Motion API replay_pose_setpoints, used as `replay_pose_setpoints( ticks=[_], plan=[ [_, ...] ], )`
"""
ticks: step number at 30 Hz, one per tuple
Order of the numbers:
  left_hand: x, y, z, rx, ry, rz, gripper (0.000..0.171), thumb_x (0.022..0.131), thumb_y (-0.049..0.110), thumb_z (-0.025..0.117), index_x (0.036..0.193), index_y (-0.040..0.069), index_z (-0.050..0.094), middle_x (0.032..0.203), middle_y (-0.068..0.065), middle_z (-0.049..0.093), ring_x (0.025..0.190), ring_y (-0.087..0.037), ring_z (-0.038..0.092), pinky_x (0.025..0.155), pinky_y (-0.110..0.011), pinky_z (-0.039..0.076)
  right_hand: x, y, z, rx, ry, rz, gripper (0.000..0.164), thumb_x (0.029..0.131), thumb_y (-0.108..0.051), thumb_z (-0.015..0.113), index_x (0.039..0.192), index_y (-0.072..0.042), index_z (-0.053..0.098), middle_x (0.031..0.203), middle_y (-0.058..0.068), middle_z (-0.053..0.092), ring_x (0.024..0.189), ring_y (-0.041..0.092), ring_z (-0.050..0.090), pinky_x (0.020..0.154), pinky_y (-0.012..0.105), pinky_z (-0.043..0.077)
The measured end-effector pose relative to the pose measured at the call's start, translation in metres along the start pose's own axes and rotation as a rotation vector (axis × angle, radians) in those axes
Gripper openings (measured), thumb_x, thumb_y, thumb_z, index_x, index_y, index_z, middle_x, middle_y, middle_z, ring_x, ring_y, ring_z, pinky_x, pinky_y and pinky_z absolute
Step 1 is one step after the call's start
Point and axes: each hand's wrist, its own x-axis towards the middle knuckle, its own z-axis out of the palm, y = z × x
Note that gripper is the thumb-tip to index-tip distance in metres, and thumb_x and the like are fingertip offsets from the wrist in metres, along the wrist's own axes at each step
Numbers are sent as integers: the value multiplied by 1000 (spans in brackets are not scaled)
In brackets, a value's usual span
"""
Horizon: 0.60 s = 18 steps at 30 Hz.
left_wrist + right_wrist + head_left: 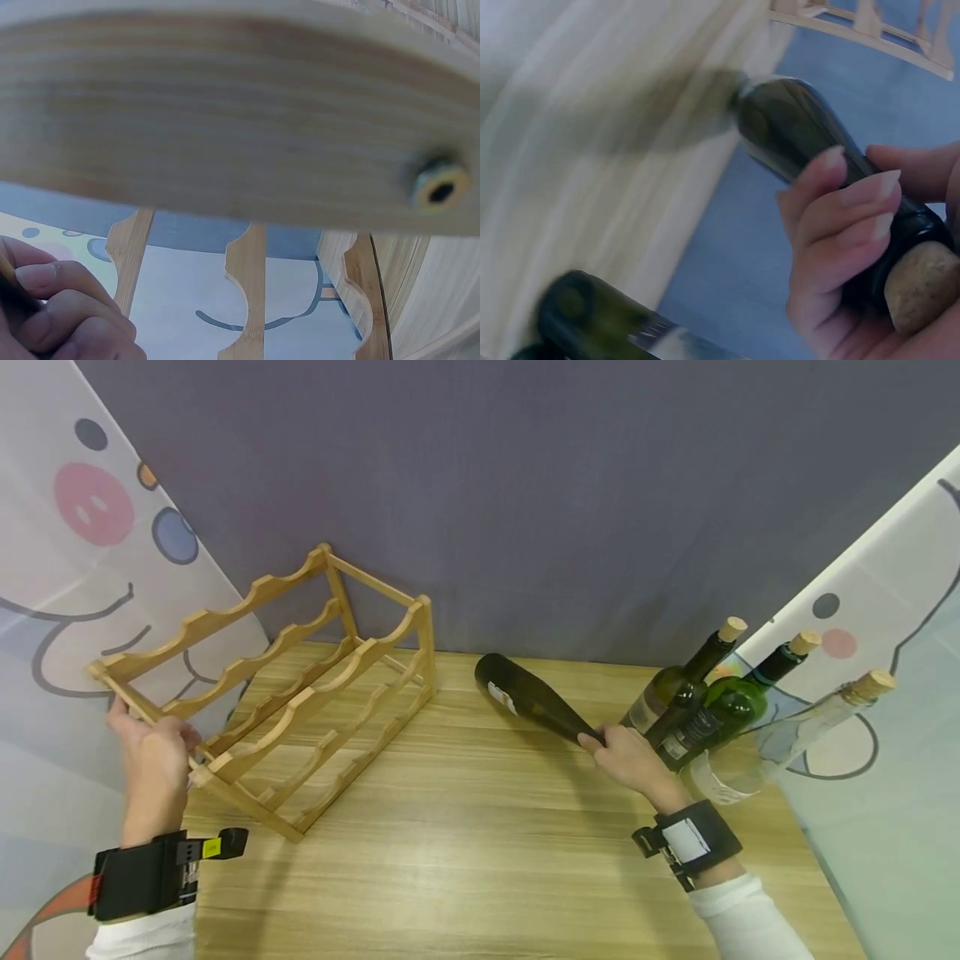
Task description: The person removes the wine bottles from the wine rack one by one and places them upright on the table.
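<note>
A wooden wine rack (330,735) with scalloped rails stands on the left, slightly turned. My left hand (153,743) grips the top bar at its near left end; in the left wrist view the curled fingers (75,311) show beside the scalloped slats. Dark and long, a wine bottle (536,697) is tilted over the middle of the table, its base pointing toward the rack. My right hand (633,760) holds it by the neck, fingers wrapped round. The right wrist view shows its cork (924,289) near the palm.
Three corked bottles stand close together on the right: a dark one (660,689), a green one (738,702) and a clear one (787,739). A grey panel (525,510) rises behind the wooden table (450,860). Cartoon-printed panels flank both sides.
</note>
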Motion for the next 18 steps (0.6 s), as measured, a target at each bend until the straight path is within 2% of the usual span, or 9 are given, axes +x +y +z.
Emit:
replay_pose_setpoints(
  ticks=[4,7,9,13,15,18],
  plan=[
    [0,1,1,-13,11,-7,79,94,1,29,156,30,-10,106,5,34,78,-10,41,69,-13,40,-4,-5,-16,-5,-35,-20,37,102,-33,49,107,1,63,81,7,70,67,17,59,60,31,44],
    [0,3,3,-10,20,-18,79,94,1,30,156,30,-9,111,7,34,79,-10,41,70,-12,41,-7,-9,-26,-1,-30,-12,40,100,-32,53,116,3,63,77,5,70,64,16,61,59,31,46],
    [-1,4,3,-4,20,-30,78,94,1,30,156,30,-9,125,4,34,80,-9,41,70,-12,40,-8,-11,-33,29,-10,3,44,98,-33,57,123,3,62,70,5,67,59,16,61,57,31,45],
    [-3,6,4,5,14,-45,77,96,3,29,155,31,-10,151,-4,18,81,-8,40,71,-11,40,-11,-13,-42,138,71,27,50,95,-32,64,133,-1,56,68,5,68,57,15,63,57,31,47],
    [-3,6,4,8,14,-49,77,96,3,29,155,32,-10,154,-6,15,82,-8,40,72,-11,40,-12,-14,-44,208,131,29,45,93,-29,66,130,-4,60,75,6,72,58,15,65,57,31,51],
    [-3,6,4,-2,16,-52,77,96,2,29,155,32,-10,150,-3,19,82,-8,41,72,-11,40,-12,-13,-44,324,228,37,39,91,-26,69,125,-6,65,82,7,74,60,13,68,57,30,55]
  ],
)
